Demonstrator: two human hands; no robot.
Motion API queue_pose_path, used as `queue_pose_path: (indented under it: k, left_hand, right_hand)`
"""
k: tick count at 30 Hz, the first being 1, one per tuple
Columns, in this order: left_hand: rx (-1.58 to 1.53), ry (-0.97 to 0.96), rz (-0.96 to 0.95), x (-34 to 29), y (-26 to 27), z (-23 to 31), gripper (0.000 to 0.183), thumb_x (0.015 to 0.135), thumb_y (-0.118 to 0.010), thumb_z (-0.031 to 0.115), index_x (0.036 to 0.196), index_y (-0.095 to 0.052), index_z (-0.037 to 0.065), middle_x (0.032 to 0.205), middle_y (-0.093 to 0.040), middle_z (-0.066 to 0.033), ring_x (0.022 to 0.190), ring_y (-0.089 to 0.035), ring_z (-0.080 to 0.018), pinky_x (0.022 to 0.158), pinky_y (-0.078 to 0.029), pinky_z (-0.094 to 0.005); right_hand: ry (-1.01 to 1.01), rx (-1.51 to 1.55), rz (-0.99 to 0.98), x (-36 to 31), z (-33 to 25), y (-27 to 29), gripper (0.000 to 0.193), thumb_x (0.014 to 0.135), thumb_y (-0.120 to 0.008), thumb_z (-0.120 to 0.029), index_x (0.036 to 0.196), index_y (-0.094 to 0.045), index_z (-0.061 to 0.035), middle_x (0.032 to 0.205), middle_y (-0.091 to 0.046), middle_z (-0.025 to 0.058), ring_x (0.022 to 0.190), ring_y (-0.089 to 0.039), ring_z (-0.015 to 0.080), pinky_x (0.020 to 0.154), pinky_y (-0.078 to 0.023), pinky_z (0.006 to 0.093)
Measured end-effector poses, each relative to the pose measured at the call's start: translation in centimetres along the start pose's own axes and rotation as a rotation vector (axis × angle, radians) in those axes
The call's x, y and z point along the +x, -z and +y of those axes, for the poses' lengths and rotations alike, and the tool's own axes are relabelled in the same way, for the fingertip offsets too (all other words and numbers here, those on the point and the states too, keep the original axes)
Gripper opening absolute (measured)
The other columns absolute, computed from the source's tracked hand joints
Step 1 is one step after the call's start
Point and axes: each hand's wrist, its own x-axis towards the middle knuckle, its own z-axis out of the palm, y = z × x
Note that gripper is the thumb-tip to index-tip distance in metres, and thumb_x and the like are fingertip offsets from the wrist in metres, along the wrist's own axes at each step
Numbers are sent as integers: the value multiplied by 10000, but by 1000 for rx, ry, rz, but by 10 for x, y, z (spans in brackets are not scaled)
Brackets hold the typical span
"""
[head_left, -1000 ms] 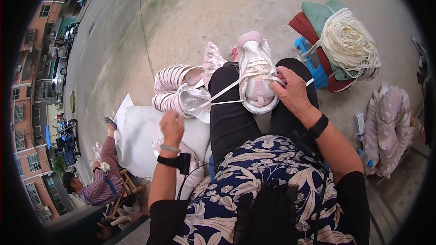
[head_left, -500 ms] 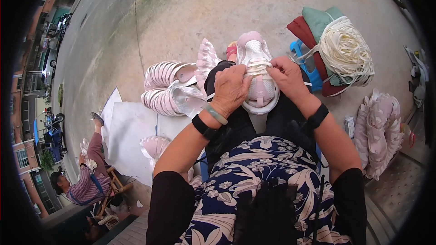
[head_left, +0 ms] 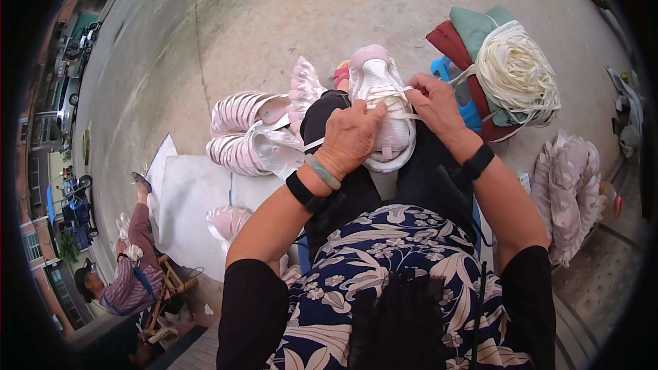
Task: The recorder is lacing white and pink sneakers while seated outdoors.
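A pink and white sneaker [head_left: 399,131] lies across my lap, its toe pointing away from me. Cream shoelace [head_left: 392,104] crosses its upper in several rows. My left hand [head_left: 348,136] is closed at the shoe's left side, thumb and forefinger pinching the lace by the eyelets. On the other side, my right hand [head_left: 439,111] pinches a strand of lace at the eyelet edge, slightly raised from the shoe. The fingertips partly cover the lace ends, so their exact path cannot be made out.
Nested pink and white shoe uppers [head_left: 240,133] lie at left by a white sheet [head_left: 188,195]. At right, a bundle of cream laces [head_left: 517,68] rests on red and green cloth above a blue stool [head_left: 468,106]. More uppers [head_left: 567,195] stand nearer. Another person [head_left: 133,281] sits far left.
My right hand has drawn up and slightly outward, pulling a lace strand from the shoe. My left fingers have shifted inward over the laces. The whole view has moved slightly.
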Motion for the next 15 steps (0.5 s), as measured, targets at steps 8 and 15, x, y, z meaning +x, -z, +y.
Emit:
queue_pose_path:
  k: [8, 15]
  left_hand:
    - [140, -116, 18, -3, -3, 2, 351, 736, -536, 90, 1082, -555, 150, 757, -505, -74, 589, -520, -246, 531, -388, -338]
    - [153, -112, 27, -2, -5, 3, 329, 743, -541, 96, 1068, -551, 142, 756, -506, -74, 588, -530, -253, 529, -407, -344]
  right_hand:
    - [-35, 155, 193, -6, 0, -19, 148, 765, -577, -134, 841, -629, -19, 590, -581, 69, 536, -549, 124, 537, -438, 263]
    - [-239, 670, -154, 0, 2, -8, 124, 832, -600, -131, 862, -612, -11, 658, -549, -20, 571, -451, 38, 518, -359, 170]
